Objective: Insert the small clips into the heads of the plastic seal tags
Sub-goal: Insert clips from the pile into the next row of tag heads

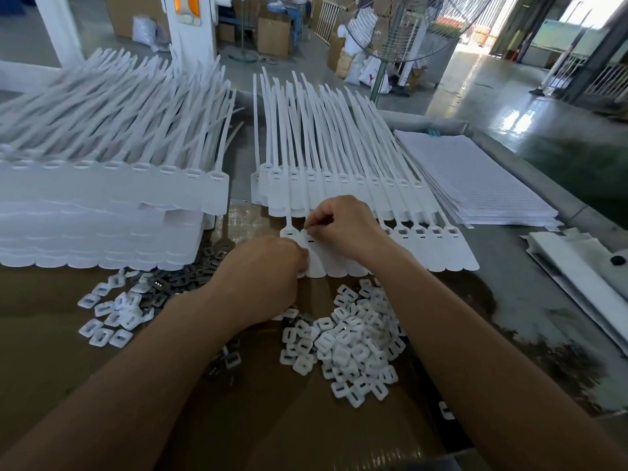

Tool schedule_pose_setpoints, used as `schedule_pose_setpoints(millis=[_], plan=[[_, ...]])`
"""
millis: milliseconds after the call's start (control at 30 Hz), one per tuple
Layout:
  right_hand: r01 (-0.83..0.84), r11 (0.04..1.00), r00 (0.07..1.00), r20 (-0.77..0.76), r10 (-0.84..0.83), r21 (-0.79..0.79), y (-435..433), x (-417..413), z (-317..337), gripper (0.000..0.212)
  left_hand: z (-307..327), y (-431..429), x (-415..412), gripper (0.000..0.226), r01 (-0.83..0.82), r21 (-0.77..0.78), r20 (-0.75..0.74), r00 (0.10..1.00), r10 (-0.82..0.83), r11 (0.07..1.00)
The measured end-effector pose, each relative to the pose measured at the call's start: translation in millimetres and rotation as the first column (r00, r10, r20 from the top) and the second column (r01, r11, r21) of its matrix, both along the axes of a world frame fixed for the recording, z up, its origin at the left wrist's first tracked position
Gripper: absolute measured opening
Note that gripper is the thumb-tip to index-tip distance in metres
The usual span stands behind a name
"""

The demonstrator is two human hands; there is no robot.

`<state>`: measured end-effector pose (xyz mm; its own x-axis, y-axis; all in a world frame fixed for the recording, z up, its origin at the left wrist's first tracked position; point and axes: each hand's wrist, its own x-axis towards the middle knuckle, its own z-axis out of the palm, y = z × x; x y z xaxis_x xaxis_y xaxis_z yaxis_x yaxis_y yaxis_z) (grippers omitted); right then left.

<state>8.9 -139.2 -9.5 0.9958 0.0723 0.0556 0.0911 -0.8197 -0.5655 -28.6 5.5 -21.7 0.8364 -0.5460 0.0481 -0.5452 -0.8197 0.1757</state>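
white plastic everywhere, and the key spot is covered.
right hand [343,229] pinches the head of a seal tag [316,261] at the left end of the front row on the desk [509,300]. any clip there is hidden under the fingertips. left hand [268,266] sits on the tag's flag, fingers tucked from view, grip unclear. loose clips [353,338] heap between the forearms. stacked tags [102,212] wall off the left, with bare desk to the right.

Stacked lined sheets [475,181] at right; standing fan [407,28], cardboard boxes [273,35] beyond.

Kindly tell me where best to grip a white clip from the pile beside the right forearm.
I'd pinch the clip at the pile's near edge by its two outer sides, coming from above: it lies flat, slot up, near side free.
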Motion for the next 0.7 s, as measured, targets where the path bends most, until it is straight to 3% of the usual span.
schedule_pose_setpoints(millis=[433, 633, 700], plan=[[-0.011, 0.995, 1.0, 0.001, 0.011, -0.094, 4, 2, 2, 0.014, 1, -1, 3, 0.043, -0.001, 0.003, -0.021, 1.0, 0.001, 1.0], [0.091, 0.995, 0.996, 0.013, -0.091, -0.049, 5, 3, 6, 0.008, 0, 0, 2, 0.043, 0.0, -0.02, -0.009, 1.0, 0.0, 1.0], [0.11, 0.993, 0.993, -0.045, -0.112, -0.044, 6, 7, 9, 0.019, 1, 0, 2, 0.043, -0.005, -0.021, -0.016, 1.0, 0.005, 1.0]])
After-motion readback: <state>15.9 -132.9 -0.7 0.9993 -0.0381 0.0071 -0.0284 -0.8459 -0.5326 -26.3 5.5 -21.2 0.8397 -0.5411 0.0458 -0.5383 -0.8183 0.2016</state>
